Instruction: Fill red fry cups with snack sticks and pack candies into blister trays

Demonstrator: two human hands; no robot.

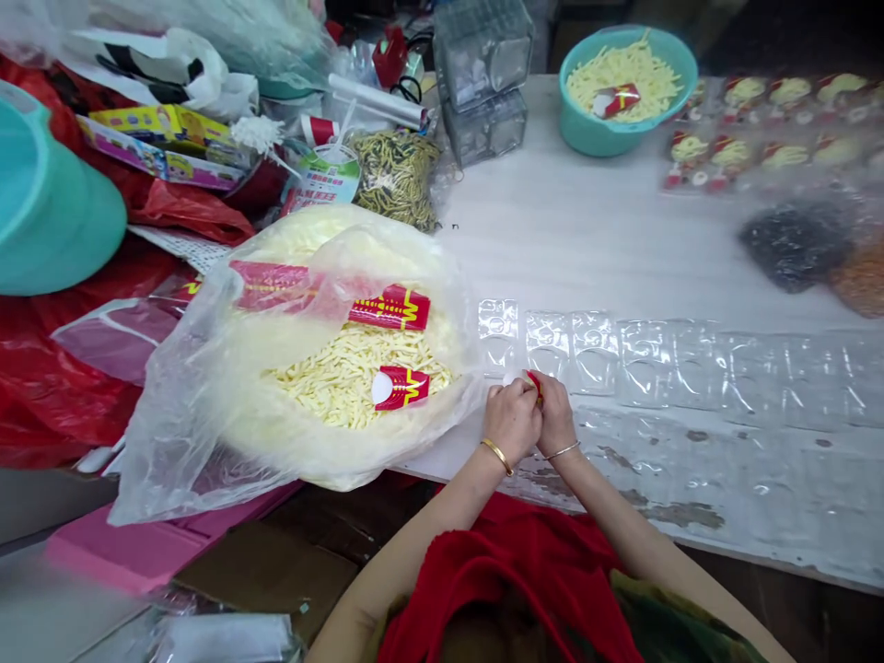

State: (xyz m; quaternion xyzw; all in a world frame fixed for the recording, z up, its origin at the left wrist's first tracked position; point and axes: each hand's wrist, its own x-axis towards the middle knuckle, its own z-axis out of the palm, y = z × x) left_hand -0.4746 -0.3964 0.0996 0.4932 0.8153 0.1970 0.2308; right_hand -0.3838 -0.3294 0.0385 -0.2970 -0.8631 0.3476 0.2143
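Observation:
My left hand [511, 416] and my right hand [554, 419] are pressed together at the table's front edge. Both are closed around a small red fries carton [534, 381], mostly hidden by the fingers. Just left of them lies a large clear plastic bag [227, 405], open and full of pale yellow fry-shaped sticks [338, 368]. On those sticks rests a red fries carton [401, 388] with a yellow zigzag, and a stack of flat red cartons [390, 307] sits behind it. Clear blister trays [595, 350] run in rows to the right of my hands.
A turquoise bowl [580, 129] of sticks stands at the back, beside filled trays [752, 157]. Bags of dark pieces [794, 244] and orange pieces [863, 281] lie at right. Clear boxes [483, 55], a bag of olive-green strands [393, 175] and a turquoise bucket [62, 212] crowd the left.

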